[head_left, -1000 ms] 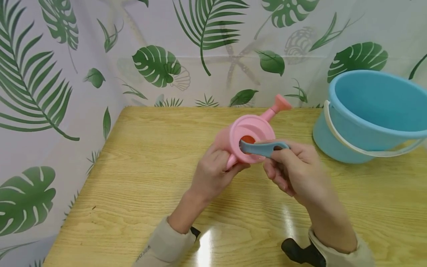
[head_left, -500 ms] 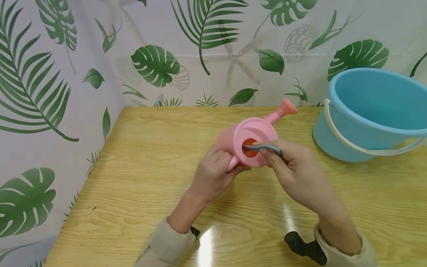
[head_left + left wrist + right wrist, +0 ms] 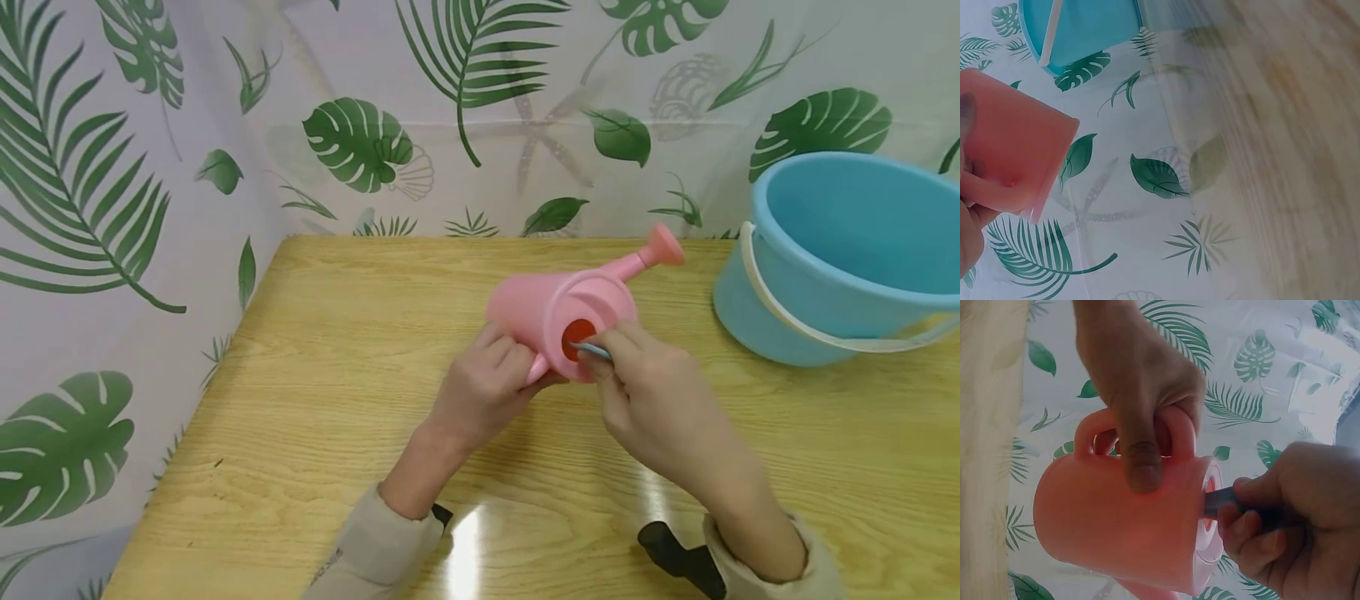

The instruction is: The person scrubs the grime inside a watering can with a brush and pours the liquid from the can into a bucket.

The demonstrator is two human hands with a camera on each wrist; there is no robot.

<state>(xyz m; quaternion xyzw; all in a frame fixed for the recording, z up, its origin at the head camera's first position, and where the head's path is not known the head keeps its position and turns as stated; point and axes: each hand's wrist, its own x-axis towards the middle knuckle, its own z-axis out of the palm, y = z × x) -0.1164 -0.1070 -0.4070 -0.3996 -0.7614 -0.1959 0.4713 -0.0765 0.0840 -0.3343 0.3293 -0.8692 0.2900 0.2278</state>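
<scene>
A pink watering can (image 3: 525, 304) is tipped on its side over the table, its round opening turned toward me and its spout pointing up to the right. My left hand (image 3: 483, 383) grips the can's handle; in the right wrist view the thumb lies along the can's body. Between thumb and fingers, my right hand (image 3: 660, 387) pinches a blue-grey handled tool (image 3: 1219, 501) that reaches into the opening. The tool's head is hidden inside the can, so I cannot tell its kind. Orange-red shows within the opening.
At the right stands a large light-blue bucket (image 3: 795, 308) with a white carrying handle (image 3: 780, 312). The wooden table (image 3: 322, 375) meets a leaf-patterned sheet (image 3: 247, 167) at the back and left.
My right hand has turned and pushed the tool's handle deeper, so less of it shows. The watering can has shifted slightly right and down, with my left hand still gripping its handle.
</scene>
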